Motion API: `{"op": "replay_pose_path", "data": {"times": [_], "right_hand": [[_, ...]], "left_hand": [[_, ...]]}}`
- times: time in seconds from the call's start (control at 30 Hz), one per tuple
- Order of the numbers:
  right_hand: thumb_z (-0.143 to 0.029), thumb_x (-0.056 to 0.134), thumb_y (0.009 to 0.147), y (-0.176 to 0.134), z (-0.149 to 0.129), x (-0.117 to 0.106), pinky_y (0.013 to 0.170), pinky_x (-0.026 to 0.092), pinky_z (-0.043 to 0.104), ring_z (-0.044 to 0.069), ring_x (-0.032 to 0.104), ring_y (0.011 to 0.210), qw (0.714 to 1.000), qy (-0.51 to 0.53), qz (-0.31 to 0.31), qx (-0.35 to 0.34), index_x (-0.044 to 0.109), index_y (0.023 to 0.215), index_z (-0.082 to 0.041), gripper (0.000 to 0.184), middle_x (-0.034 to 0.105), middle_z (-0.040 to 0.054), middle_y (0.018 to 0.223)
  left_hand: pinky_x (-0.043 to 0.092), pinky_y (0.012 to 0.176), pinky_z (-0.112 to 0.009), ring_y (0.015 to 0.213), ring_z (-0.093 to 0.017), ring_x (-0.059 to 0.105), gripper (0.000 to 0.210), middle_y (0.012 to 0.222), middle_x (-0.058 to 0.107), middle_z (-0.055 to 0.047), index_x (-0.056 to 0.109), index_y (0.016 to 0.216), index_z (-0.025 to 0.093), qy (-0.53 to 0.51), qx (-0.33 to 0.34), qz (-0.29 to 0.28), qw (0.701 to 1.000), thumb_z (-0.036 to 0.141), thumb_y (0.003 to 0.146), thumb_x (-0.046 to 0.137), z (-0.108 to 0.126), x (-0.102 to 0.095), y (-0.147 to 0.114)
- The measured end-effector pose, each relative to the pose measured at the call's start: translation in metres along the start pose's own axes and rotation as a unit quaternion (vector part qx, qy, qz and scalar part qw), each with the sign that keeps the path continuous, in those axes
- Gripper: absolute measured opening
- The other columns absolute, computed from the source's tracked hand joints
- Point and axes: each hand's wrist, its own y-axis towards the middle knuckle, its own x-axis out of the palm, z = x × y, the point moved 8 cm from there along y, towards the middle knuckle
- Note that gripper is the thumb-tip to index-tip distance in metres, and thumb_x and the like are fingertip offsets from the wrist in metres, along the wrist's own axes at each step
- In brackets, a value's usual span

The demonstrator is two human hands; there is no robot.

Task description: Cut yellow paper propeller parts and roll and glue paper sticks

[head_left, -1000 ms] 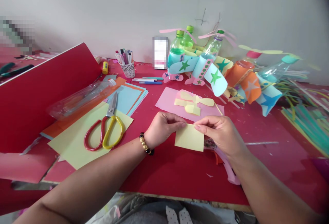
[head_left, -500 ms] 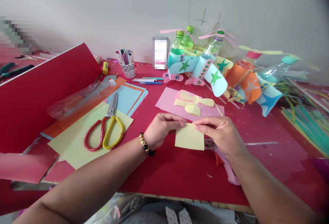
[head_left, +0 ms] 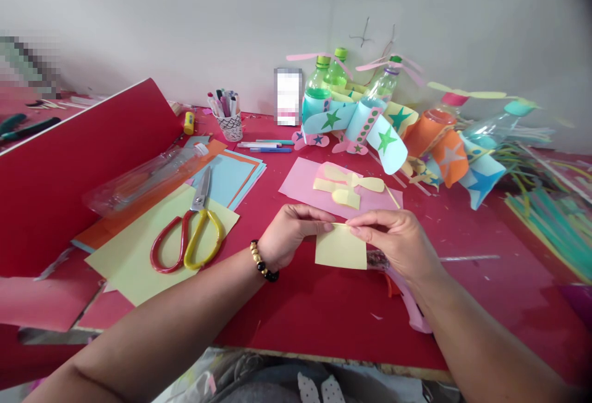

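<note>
Between my hands is a small pale yellow sheet of paper (head_left: 341,250), its top edge pinched at both corners. My left hand (head_left: 293,230) grips the left corner, thumb against fingers, and a beaded bracelet (head_left: 260,261) circles that wrist. My right hand (head_left: 398,236) pinches the right corner. Partly behind the right hand and forearm lies a pink glue gun (head_left: 409,304) with an orange trigger. Just beyond my hands, cut yellow paper pieces, among them a propeller shape (head_left: 355,179), rest on a pink sheet (head_left: 296,184).
Scissors (head_left: 200,199) with red and yellow handles lie on coloured paper at left, near a clear plastic bottle (head_left: 143,174). A pen cup (head_left: 230,125) and a phone (head_left: 287,97) stand at the back. Decorated bottle planes (head_left: 365,122) crowd the back right, beside pipe cleaners (head_left: 550,233).
Almost nothing differs. The view has shifted very slightly, and both hands keep their pinch on the yellow paper in the same place.
</note>
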Motion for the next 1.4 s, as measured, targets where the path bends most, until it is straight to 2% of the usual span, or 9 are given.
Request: {"op": "replay_pose_path", "data": {"times": [0.2, 0.4, 0.57, 0.7, 0.93, 1.17, 1.4], "right_hand": [[-0.031, 0.073, 0.07, 0.001, -0.002, 0.0, 0.06, 0.054, 0.027, 0.018, 0.067, 0.065, 1.0, -0.023, -0.002, -0.003, 0.075, 0.08, -0.021, 0.013, 0.073, 0.0036, 0.075], [-0.038, 0.073, 0.07, 0.002, 0.008, 0.002, 0.059, 0.052, 0.027, 0.019, 0.065, 0.067, 0.999, -0.021, -0.013, 0.036, 0.074, 0.087, -0.02, 0.025, 0.072, 0.0041, 0.074], [-0.044, 0.066, 0.075, -0.002, 0.017, 0.008, 0.042, 0.045, 0.025, 0.015, 0.056, 0.045, 0.995, -0.01, -0.053, 0.082, 0.071, 0.084, -0.018, 0.028, 0.065, 0.0017, 0.059], [-0.044, 0.065, 0.076, -0.004, 0.015, 0.009, 0.04, 0.041, 0.023, 0.012, 0.051, 0.044, 0.997, -0.018, -0.049, 0.064, 0.07, 0.084, -0.018, 0.027, 0.061, 0.0005, 0.057], [-0.04, 0.063, 0.078, -0.005, 0.012, 0.013, 0.038, 0.034, 0.02, 0.008, 0.039, 0.043, 0.997, -0.039, -0.05, 0.049, 0.066, 0.081, -0.018, 0.023, 0.048, -0.0036, 0.053], [-0.035, 0.06, 0.081, -0.003, 0.012, 0.015, 0.042, 0.036, 0.02, 0.009, 0.044, 0.049, 0.994, -0.069, -0.073, 0.043, 0.06, 0.079, -0.019, 0.017, 0.05, -0.003, 0.06], [-0.028, 0.058, 0.081, -0.003, 0.008, 0.016, 0.042, 0.033, 0.018, 0.007, 0.039, 0.048, 0.992, -0.104, -0.063, 0.015, 0.058, 0.074, -0.018, 0.013, 0.048, -0.0044, 0.058]], "left_hand": [[0.051, 0.069, -0.027, 0.066, -0.014, 0.063, 0.02, 0.071, 0.07, -0.004, 0.071, 0.072, 0.013, 0.006, 0.015, 0.006, 1.0, 0.022, 0.057, 0.08, 0.001, -0.001, 0.0], [0.052, 0.07, -0.027, 0.067, -0.014, 0.064, 0.017, 0.072, 0.07, -0.003, 0.071, 0.073, 0.014, 0.028, 0.047, 0.008, 0.998, 0.023, 0.06, 0.079, 0.003, 0.0, -0.001], [0.052, 0.069, -0.027, 0.069, -0.016, 0.064, 0.02, 0.075, 0.071, -0.006, 0.071, 0.075, 0.013, 0.09, 0.073, 0.014, 0.993, 0.027, 0.063, 0.077, 0.006, 0.001, -0.002], [0.053, 0.068, -0.029, 0.072, -0.019, 0.066, 0.029, 0.081, 0.072, -0.008, 0.072, 0.086, 0.013, 0.131, 0.076, 0.0, 0.988, 0.032, 0.064, 0.076, 0.007, 0.003, -0.002], [0.052, 0.067, -0.029, 0.071, -0.019, 0.065, 0.027, 0.081, 0.071, -0.009, 0.071, 0.083, 0.012, 0.163, 0.079, -0.031, 0.983, 0.037, 0.072, 0.07, 0.003, 0.006, -0.002], [0.05, 0.064, -0.026, 0.069, -0.017, 0.062, 0.026, 0.078, 0.069, -0.008, 0.07, 0.083, 0.013, 0.2, 0.087, -0.015, 0.976, 0.037, 0.073, 0.069, 0.002, 0.004, -0.003], [0.048, 0.062, -0.023, 0.068, -0.014, 0.06, 0.025, 0.077, 0.068, -0.006, 0.068, 0.083, 0.013, 0.221, 0.103, -0.022, 0.97, 0.037, 0.076, 0.066, 0.003, 0.006, -0.003]]}}
